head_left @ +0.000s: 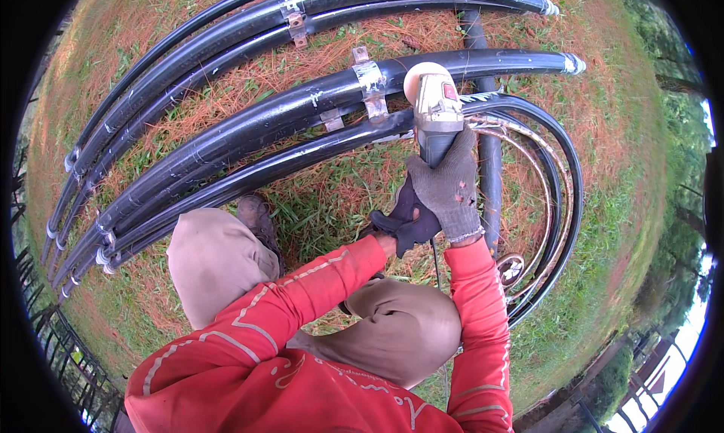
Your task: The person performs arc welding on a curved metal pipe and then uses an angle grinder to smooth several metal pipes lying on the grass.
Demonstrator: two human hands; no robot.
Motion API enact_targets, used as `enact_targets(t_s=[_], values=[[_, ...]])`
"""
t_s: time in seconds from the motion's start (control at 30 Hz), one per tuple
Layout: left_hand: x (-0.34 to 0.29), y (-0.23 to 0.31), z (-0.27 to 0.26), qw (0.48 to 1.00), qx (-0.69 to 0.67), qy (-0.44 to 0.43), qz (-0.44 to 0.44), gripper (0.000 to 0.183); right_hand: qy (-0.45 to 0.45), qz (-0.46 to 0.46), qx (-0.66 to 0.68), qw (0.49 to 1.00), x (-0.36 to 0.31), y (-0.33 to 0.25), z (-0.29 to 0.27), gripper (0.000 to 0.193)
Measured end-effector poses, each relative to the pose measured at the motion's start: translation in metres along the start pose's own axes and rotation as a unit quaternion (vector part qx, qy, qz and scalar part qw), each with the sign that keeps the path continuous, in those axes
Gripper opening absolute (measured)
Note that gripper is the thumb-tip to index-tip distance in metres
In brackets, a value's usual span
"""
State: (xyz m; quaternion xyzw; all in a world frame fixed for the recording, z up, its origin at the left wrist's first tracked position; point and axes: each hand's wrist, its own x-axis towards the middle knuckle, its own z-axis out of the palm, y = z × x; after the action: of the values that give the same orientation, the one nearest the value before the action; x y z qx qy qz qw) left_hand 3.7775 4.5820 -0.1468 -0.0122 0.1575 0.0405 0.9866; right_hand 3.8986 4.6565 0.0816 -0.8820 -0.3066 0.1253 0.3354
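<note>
An angle grinder (439,120) with a pale round disc (415,78) is in both my gloved hands. My right hand (452,191), in a worn grey glove with small holes, wraps over its dark body. Lower down, my left hand (407,216), in a black glove, is curled at the grinder's rear; the right hand partly hides its grip. The disc lies at a thick black curved metal pipe (279,120), right of a bare-metal bracket (369,82). Whether it touches the pipe, I cannot tell. A thin cord (436,265) trails from the grinder towards me.
More black curved pipes (219,37) with brackets lie beyond. A straight dark pipe (490,176) crosses underneath. To the right are a black hoop (577,184) and a rusty scroll (510,269). My bent knees (407,327) are close to the work, over grass and pine needles (302,195).
</note>
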Motion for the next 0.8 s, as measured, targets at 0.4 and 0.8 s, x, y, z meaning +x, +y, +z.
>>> enact_targets(t_s=[0.4,0.8], values=[[0.058,0.014,-0.06,0.997,-0.018,-0.06,0.036,0.061,0.002,-0.022,-0.024,0.999,0.014,0.015,0.035,0.062],[0.067,0.009,-0.073,0.996,-0.039,-0.071,0.047,0.061,-0.048,0.042,-0.047,0.997,0.014,0.016,0.047,0.063]])
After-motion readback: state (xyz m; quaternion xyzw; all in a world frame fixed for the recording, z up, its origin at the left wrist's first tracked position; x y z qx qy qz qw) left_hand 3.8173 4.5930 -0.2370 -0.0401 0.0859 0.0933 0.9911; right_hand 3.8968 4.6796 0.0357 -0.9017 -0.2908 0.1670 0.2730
